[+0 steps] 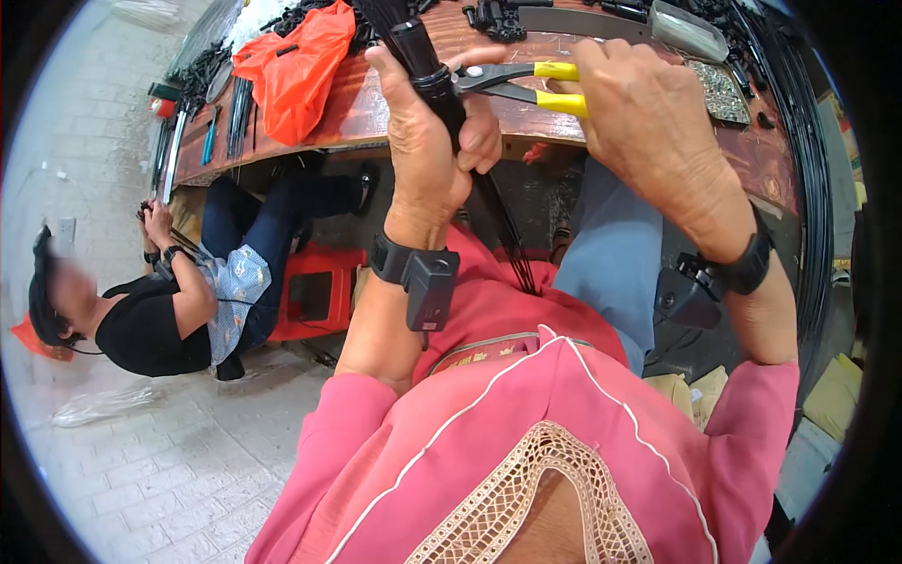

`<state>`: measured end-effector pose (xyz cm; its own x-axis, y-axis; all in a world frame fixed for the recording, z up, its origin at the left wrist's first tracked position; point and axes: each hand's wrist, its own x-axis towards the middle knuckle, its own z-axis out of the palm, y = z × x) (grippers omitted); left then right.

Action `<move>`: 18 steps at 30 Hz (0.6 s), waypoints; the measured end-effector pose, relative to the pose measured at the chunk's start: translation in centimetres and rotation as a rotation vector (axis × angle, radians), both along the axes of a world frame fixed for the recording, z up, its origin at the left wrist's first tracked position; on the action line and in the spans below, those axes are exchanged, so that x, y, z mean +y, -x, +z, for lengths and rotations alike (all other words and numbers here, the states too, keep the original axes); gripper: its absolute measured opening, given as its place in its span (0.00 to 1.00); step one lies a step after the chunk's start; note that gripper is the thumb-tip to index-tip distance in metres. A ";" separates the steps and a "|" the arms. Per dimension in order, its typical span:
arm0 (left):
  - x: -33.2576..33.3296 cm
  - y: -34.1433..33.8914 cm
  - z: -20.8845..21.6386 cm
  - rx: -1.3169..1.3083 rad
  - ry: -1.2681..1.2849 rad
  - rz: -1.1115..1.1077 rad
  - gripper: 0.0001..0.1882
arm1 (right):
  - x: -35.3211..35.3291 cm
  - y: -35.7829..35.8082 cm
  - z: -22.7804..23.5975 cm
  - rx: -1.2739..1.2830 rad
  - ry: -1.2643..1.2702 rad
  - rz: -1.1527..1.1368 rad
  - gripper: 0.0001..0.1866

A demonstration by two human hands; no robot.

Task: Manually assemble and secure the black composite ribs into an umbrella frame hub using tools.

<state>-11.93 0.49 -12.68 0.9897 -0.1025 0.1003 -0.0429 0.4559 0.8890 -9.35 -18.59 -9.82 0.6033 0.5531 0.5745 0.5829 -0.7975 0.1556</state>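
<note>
My left hand [423,141] is wrapped round the black umbrella frame [427,75], which slants across in front of me. Its thin ribs run down between my forearms toward my lap. A ribbed black collar shows just above my fingers. Pliers with yellow grips [561,101] are closed in my right hand [653,122]. Their jaws meet the frame's side at the collar, close to my left thumb and forefinger. Whether the jaws pinch a wire there is too small to tell.
A reddish wooden table [362,103] stands ahead, carrying an orange-red plastic bag [305,70], black parts, a clear plastic box [689,30] and a tray of small metal pieces [719,92]. Long black rods [816,188] line the right. A co-worker [155,324] sits left, near a red stool [315,289].
</note>
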 end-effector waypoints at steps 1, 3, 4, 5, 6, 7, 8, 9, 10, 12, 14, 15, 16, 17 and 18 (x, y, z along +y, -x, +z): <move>0.2 -0.1 -0.2 0.004 -0.006 0.002 0.50 | 0.1 -0.1 -0.7 0.004 -0.006 0.002 0.08; 0.2 -0.2 -0.3 0.027 0.060 0.035 0.51 | 0.2 -0.2 -1.5 0.132 -0.075 0.005 0.09; 0.5 -0.2 -0.5 0.016 0.063 0.019 0.51 | 0.0 -0.2 -1.8 0.139 -0.079 0.009 0.09; 0.8 -0.3 -0.5 0.020 0.053 0.027 0.51 | -0.2 -0.2 -1.8 0.166 -0.084 -0.010 0.09; 1.0 -0.3 -0.6 0.014 0.073 0.016 0.51 | -0.2 -0.2 -1.8 0.194 -0.088 -0.031 0.09; 1.2 -0.3 -0.7 0.009 0.093 0.004 0.51 | -0.2 -0.1 -1.8 0.200 -0.097 -0.024 0.09; 1.3 -0.4 -0.7 0.009 0.086 0.005 0.51 | -0.3 -0.1 -1.6 0.208 -0.095 -0.027 0.09; 1.3 -0.4 -0.7 0.016 0.092 0.005 0.51 | -0.3 -0.1 -1.4 0.215 -0.093 -0.031 0.08; 1.3 -0.5 -0.7 0.022 0.099 0.006 0.51 | -0.3 -0.1 -1.3 0.215 -0.099 -0.031 0.08; 1.0 -0.5 -0.5 0.017 0.077 0.006 0.51 | -0.1 0.1 -0.8 0.165 -0.100 0.016 0.11; 0.6 -0.7 -0.3 0.006 0.065 -0.001 0.51 | 0.3 0.0 -0.3 0.156 -0.075 -0.010 0.14; 0.3 -0.8 -0.3 0.016 0.044 0.010 0.51 | 0.4 -0.1 0.1 0.148 -0.047 -0.034 0.16; 0.1 -0.9 -0.1 0.021 0.026 0.021 0.50 | 0.4 0.0 0.5 0.134 -0.040 -0.046 0.16; 0.0 -0.5 0.4 -0.008 0.034 0.008 0.50 | 0.4 0.2 1.1 0.179 -0.036 -0.045 0.13; -0.1 -0.4 0.4 0.028 0.007 0.048 0.50 | 0.3 0.1 1.5 0.209 -0.023 -0.060 0.11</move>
<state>-11.53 0.36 -12.29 0.9958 -0.0546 0.0733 -0.0401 0.4597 0.8872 -9.40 -18.28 -8.27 0.7421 0.5009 0.4455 0.5519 -0.8337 0.0181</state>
